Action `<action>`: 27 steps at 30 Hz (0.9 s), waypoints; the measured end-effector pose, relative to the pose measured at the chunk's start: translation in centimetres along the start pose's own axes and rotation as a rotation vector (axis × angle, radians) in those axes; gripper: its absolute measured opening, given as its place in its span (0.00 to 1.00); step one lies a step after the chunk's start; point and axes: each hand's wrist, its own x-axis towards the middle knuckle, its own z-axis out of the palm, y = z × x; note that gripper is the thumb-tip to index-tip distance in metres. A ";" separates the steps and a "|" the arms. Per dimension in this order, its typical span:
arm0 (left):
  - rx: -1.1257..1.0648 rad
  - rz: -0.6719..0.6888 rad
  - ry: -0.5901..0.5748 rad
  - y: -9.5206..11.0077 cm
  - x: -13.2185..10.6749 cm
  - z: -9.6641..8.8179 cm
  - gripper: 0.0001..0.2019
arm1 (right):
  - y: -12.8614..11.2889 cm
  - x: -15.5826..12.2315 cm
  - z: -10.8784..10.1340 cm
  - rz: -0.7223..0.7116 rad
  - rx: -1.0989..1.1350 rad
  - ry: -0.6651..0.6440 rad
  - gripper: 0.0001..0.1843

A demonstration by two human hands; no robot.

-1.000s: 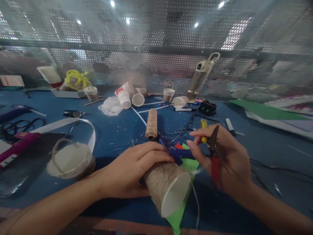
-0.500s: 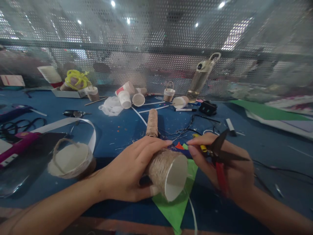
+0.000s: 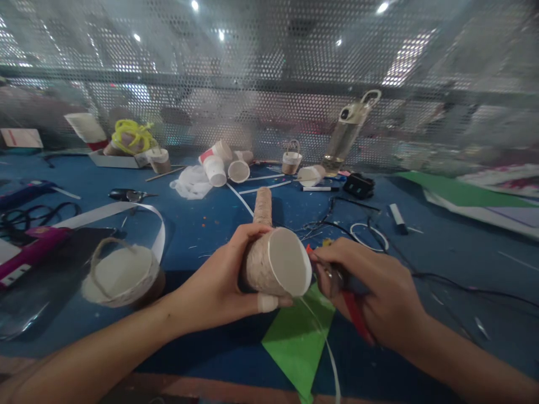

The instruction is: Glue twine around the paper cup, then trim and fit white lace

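Cup (image 3: 278,264), tilted, clamped in left hand (image 3: 223,275), mouth beside right hand (image 3: 374,280), itself clamped round cutters (image 3: 356,317). I judge twine wrap (image 3: 259,269) done on visible side; strip (image 3: 330,348), low between hands, trails loose, unfinished.

- My one view looks forward and down from a head-worn camera.
- I see the bare left hand (image 3: 227,280) and bare right hand (image 3: 377,280) from close above, low in view.
- Past them, I face across a flat blue tabletop (image 3: 189,221) toward an upright grey perforated panel (image 3: 261,59), farther off.
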 end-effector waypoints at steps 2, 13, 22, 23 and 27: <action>-0.062 -0.033 -0.027 0.3 0.1 0.0 0.36 | -0.1 0.2 -0.1 0.002 -0.023 -0.036 0.08; -0.016 -0.057 0.029 0.2 0.2 0.0 0.34 | -0.4 0.4 0.0 -0.040 -0.225 -0.152 0.20; 0.067 -0.069 0.083 -0.2 0.0 0.4 0.35 | -0.6 0.1 0.4 -0.009 -0.284 -0.182 0.18; 0.086 -0.065 0.094 -0.3 -0.1 0.4 0.35 | -0.6 0.0 0.4 -0.007 -0.296 -0.183 0.17; 0.159 0.000 0.160 -0.6 -0.3 0.5 0.36 | -0.6 0.1 0.5 -0.030 -0.370 -0.187 0.13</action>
